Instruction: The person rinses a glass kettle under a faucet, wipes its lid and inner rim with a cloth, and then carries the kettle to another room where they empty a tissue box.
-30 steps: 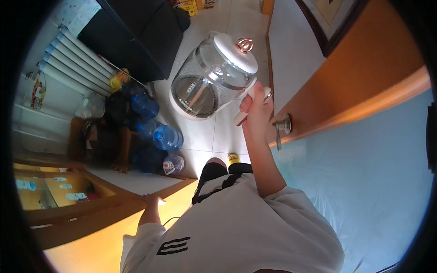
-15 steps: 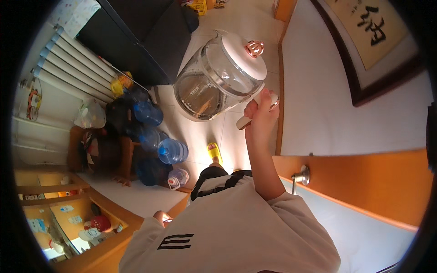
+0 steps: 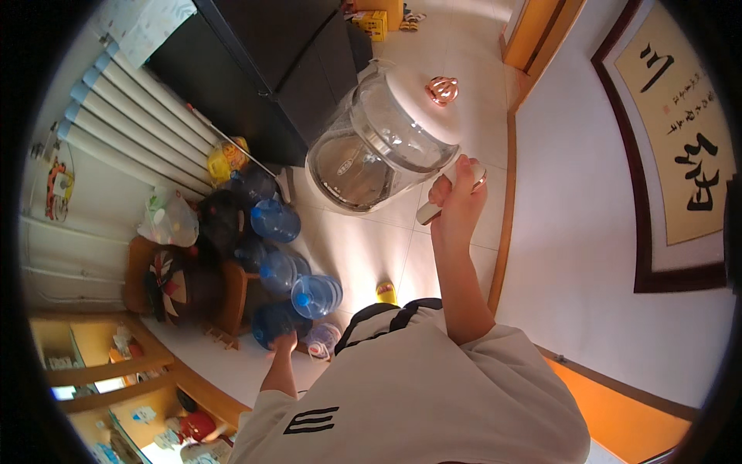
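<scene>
well, the right hand [image 3: 461,193] grips a white-lidded, rounded clear-glass kettle [image 3: 379,147] by its handle [image 3: 429,212], the kettle just left of that hand; whether the left hand [image 3: 284,344] is open i can't tell.

Home, looks like a hallway, lived-in. Pale tiled floor [image 3: 398,247] below my right grip [image 3: 461,199], yellow slipper [image 3: 386,294] nearer me. Right of that grip: white wall [image 3: 556,193] with framed calligraphy [image 3: 671,139]. Well left of it: ribbed white radiator [image 3: 147,120]. Big blue water bottles [image 3: 317,296] just ahead of my left grip [image 3: 284,342], wooden shelves [image 3: 202,387] with knick-knacks [image 3: 198,425] to its left. Shoes [image 3: 410,26] far beyond the right one.
</scene>
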The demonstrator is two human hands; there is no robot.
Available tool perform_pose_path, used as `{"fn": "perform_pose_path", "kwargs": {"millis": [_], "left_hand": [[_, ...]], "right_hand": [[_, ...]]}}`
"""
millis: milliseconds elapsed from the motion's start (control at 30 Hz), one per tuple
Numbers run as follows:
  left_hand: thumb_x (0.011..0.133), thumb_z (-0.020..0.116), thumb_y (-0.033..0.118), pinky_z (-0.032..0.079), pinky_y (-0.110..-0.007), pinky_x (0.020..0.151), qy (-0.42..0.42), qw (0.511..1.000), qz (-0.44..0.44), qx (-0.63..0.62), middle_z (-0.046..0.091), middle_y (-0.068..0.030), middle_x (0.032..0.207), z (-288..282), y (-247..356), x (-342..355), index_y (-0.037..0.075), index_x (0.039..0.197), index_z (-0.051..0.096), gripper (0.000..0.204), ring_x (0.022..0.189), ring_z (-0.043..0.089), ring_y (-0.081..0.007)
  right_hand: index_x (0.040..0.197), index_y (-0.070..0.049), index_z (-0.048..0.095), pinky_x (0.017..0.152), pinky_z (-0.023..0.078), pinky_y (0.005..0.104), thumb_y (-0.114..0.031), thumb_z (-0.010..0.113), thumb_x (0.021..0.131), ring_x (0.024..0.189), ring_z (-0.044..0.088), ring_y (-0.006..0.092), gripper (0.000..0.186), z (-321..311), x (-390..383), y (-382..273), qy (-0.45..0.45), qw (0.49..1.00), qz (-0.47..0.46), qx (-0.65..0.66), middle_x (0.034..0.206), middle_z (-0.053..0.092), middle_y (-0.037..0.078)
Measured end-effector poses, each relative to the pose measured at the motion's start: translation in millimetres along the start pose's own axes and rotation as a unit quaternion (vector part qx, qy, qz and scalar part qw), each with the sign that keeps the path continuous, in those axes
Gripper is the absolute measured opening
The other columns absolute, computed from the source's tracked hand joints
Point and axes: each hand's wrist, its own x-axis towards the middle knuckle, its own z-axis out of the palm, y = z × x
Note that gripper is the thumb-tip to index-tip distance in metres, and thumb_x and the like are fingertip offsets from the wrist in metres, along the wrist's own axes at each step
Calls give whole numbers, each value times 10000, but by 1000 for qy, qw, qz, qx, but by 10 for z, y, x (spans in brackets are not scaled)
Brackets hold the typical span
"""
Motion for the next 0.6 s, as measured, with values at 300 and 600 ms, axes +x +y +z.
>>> {"fn": "perform_pose_path", "kwargs": {"millis": [300,600], "left_hand": [[834,581,195,421,-358,532,182,767,381,-483,554,-133,593,-2378,3465,532,7,638,507,281,550,552,-246],[624,671,-38,360,-331,509,429,498,669,-348,493,-37,589,-5460,6321,-638,96,598,430,277,514,475,-210]], "right_hand": [[736,-123,364,405,243,239,-218,505,923,419,282,52,253,-243,1964,355,36,999,-6,17,528,318,-44],[766,-112,385,418,252,248,-219,505,919,433,307,60,222,-307,5314,911,62,997,25,33,546,337,-34]]}}
